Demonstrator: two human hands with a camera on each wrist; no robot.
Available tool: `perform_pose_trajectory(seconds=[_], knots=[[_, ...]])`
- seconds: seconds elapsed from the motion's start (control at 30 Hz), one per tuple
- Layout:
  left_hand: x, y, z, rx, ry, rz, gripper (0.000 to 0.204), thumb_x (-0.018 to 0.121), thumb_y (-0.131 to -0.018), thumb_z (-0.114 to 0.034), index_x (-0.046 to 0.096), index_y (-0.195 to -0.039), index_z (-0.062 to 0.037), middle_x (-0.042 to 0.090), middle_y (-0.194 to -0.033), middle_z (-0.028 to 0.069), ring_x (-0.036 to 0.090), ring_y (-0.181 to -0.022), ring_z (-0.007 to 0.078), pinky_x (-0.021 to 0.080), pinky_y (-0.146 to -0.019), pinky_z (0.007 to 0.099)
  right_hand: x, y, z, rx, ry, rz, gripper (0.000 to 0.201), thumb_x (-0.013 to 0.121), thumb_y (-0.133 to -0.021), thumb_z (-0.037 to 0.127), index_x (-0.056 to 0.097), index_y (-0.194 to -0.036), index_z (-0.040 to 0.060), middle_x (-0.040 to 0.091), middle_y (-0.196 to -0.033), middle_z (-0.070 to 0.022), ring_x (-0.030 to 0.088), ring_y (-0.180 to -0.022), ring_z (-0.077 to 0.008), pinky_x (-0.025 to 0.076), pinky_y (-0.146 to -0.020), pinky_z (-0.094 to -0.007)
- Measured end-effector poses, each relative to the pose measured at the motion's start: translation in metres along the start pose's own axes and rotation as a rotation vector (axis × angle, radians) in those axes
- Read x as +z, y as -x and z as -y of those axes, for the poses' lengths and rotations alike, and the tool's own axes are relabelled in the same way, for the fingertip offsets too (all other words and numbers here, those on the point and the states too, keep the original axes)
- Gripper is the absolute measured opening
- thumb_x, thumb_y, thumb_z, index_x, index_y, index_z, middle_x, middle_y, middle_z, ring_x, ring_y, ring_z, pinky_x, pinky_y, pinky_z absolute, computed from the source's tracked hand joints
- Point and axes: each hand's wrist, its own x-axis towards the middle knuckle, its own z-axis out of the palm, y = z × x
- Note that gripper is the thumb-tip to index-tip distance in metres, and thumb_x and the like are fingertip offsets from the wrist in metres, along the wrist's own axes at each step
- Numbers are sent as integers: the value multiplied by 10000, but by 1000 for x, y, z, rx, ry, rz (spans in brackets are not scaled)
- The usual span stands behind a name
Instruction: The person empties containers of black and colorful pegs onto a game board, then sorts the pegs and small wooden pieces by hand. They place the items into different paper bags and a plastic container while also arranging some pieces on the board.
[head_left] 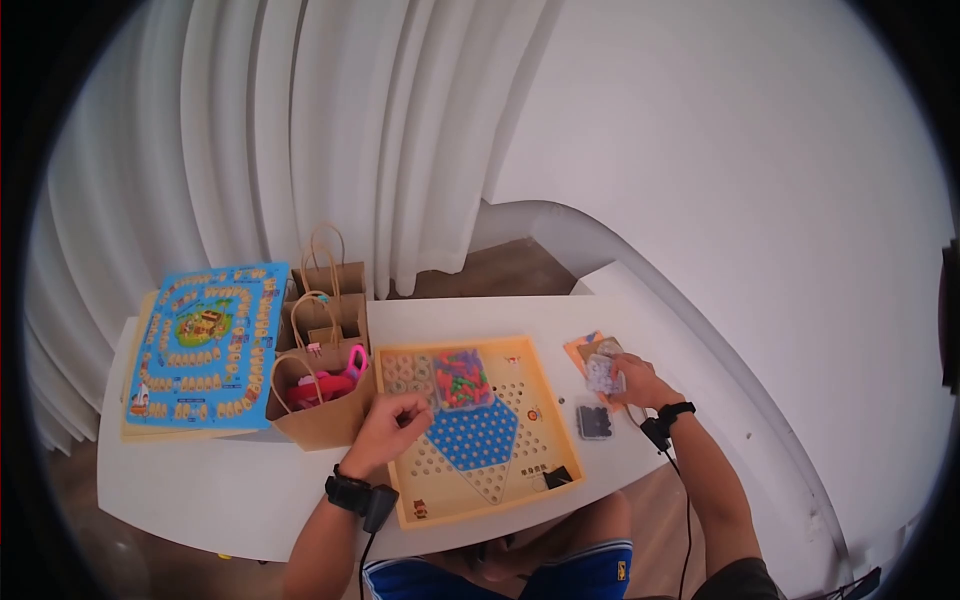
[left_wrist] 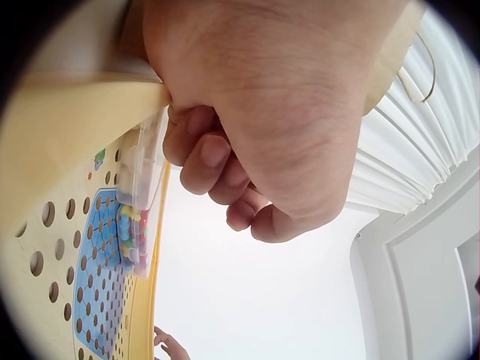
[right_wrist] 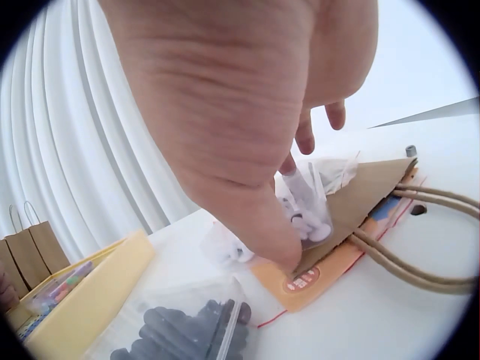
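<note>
My right hand (head_left: 642,384) grips a small clear plastic box (right_wrist: 318,231) of white pieces at the right side of the table. Under this box lie a flattened brown paper bag (right_wrist: 367,192) with twisted handles and an orange printed packet (right_wrist: 300,294). Just nearer to me is a second clear box (head_left: 594,422), filled with dark pieces. My left hand (head_left: 385,432) hangs loosely curled over the left edge of a yellow game tray (head_left: 562,420), holding nothing. Inside the tray, clear boxes of wooden rings (head_left: 408,372) and colourful pegs (head_left: 463,380) stand beside a blue perforated area (head_left: 475,437).
Brown paper bags (head_left: 340,415) with upright handles stand left of the tray, the nearest holding pink and red things (head_left: 330,385). A blue board game sheet (head_left: 205,345) lies at the far left of the white table (head_left: 240,500). A small black item (head_left: 556,478) is in the tray's near corner.
</note>
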Motion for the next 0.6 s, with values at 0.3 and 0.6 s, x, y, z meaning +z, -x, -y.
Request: perform_pose_trajectory(seconds=[0.3,0.6], knots=[[0,0,-3,12,-25,-3,173,669,-934,-32,589,-789,20,465,-629,-36,394,-595,32,317,-533,257,-29,-7,40,-100,71,-113,425,878,-658,228,596,-955,115,605,-1404,-149,519,-1326,-359,351,-1122,-443],[0,0,0,-11,-15,-2,166,671,-937,-32,594,-799,20,466,-641,-44,404,-610,22,322,-538,249,-15,-48,148,-587,9,-144,369,858,-752,205,600,-987,85,613,-1349,-140,559,-1293,-343,395,-1101,-472]])
